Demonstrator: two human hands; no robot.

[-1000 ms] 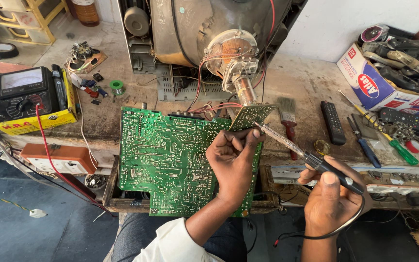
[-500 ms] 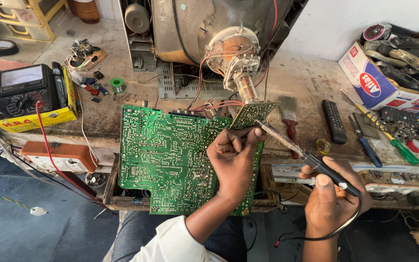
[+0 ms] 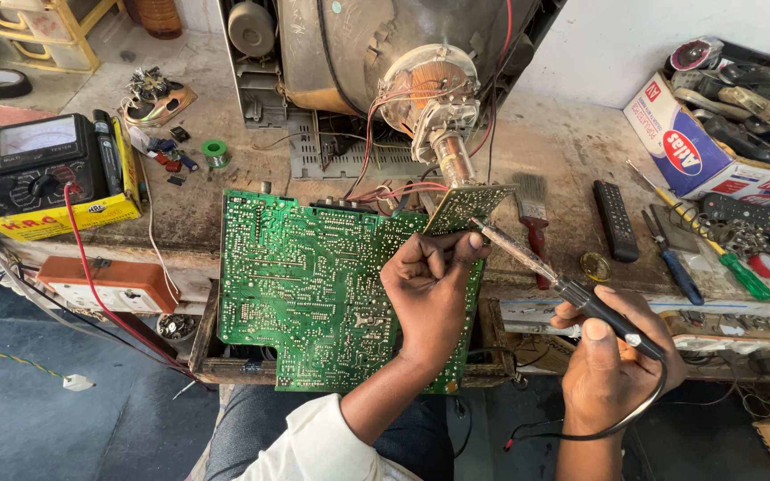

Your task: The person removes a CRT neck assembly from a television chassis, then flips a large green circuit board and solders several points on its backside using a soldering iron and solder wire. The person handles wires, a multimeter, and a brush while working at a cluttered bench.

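Note:
A large green circuit board (image 3: 305, 285) stands tilted at the bench's front edge, solder side toward me. My left hand (image 3: 430, 289) is closed in front of its right part, fingertips pinched near the board's top right corner; something thin may be between them, too small to tell. My right hand (image 3: 612, 356) grips the black handle of a soldering iron (image 3: 572, 289), whose metal tip points up-left toward the left fingertips. A small green neck board (image 3: 467, 205) hangs on the picture tube's neck (image 3: 443, 134) just above the tip.
An analog multimeter (image 3: 46, 174) with a red lead sits at left, above an orange socket box (image 3: 118, 285). A paintbrush (image 3: 535, 223), remote control (image 3: 615, 221), screwdrivers (image 3: 715, 240) and a box of parts (image 3: 715, 151) lie at right. Wires trail off the bench front.
The view has shifted slightly. Both hands hold nearly the same pose, with the iron's tip staying close to the left fingertips.

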